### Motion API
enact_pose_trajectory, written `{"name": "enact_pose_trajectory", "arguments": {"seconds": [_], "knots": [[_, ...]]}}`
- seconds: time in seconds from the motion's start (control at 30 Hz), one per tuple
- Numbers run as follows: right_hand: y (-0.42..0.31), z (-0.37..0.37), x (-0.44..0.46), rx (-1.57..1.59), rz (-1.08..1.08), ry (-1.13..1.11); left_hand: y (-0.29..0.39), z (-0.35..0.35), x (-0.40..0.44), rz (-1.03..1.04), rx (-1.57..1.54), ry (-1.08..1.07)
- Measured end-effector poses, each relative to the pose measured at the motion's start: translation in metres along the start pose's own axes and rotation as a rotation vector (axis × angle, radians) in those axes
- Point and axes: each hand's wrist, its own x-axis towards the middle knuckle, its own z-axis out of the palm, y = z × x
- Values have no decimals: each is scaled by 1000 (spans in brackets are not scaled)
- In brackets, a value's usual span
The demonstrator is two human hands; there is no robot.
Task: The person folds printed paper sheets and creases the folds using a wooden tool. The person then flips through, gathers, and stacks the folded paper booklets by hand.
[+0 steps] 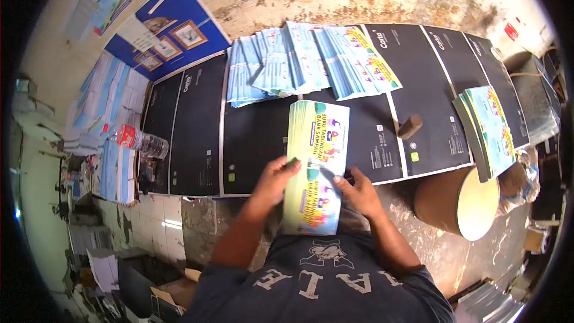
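Note:
A stack of printed booklet covers [317,137] lies across the table's near edge and reaches toward my body. Its top sheet is yellow and blue and reads "Buku Tabungan Bank Sampah" twice. Along the left edge, my left hand [278,180] grips the stack, thumb on top. My right hand [359,192] holds the opposite edge, with its thumb over the printed side and its other fingers partly hidden. Beyond the stack, several piles of blue printed sheets [287,60] lie fanned and overlapping at the back of the table.
Black boards marked "Carta" [418,96] cover the table. A short wooden cylinder [409,126] stands to the right, near another stack of covers [490,125]. At the left are a water bottle [143,142] and paper piles [113,101]. A round drum [472,203] sits below the right edge.

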Motion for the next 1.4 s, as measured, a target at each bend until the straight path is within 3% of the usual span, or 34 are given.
{"name": "enact_pose_trajectory", "arguments": {"seconds": [0.03,0.07,0.17,0.37,0.43,0.5,0.53,0.6,0.63,0.7,0.77,0.83,0.9,0.97,1.03,1.13,1.17,1.27,1.33,1.4], "knots": [[-18,5,2,137,72,-93,0,13,-12,46,-54,50],[-29,5,5,44,177,-84,-10,12,-18,63,-131,62],[-41,11,8,130,121,-142,-20,16,-32,55,-270,183],[-33,25,12,253,134,-206,-27,2,-45,123,-407,195],[-42,12,13,26,182,-187,-25,-4,-53,178,-363,264],[-17,-10,31,-255,11,102,-21,-17,-55,180,-315,323],[-20,-15,33,-134,-112,190,-17,-18,-58,206,-399,317],[-28,-24,34,-179,-257,168,-21,-24,-60,239,-479,301],[-21,-26,37,-506,-378,52,-25,-27,-56,238,-481,296],[-33,3,24,-285,-355,-55,-31,-28,-50,234,-480,199],[-75,26,5,-381,-133,-170,-28,-11,-47,233,-510,205],[-61,34,8,-499,-186,-137,-28,-6,-46,225,-534,213],[-59,24,10,36,156,-169,-31,-6,-44,282,-492,281],[-69,9,7,81,127,-5,-27,-14,-48,286,-552,264],[-54,-15,18,-149,60,120,-28,-27,-47,314,-592,229],[-56,-12,17,-305,63,-25,-27,-23,-45,303,-591,184],[-33,-2,19,-390,0,-82,-28,-19,-45,290,-560,162],[-53,24,6,-454,-119,-167,-31,-2,-42,276,-592,170],[-58,24,8,-9,-20,-228,-37,-8,-39,300,-554,209],[-44,-4,19,11,155,-189,-36,-16,-43,318,-516,250]]}}
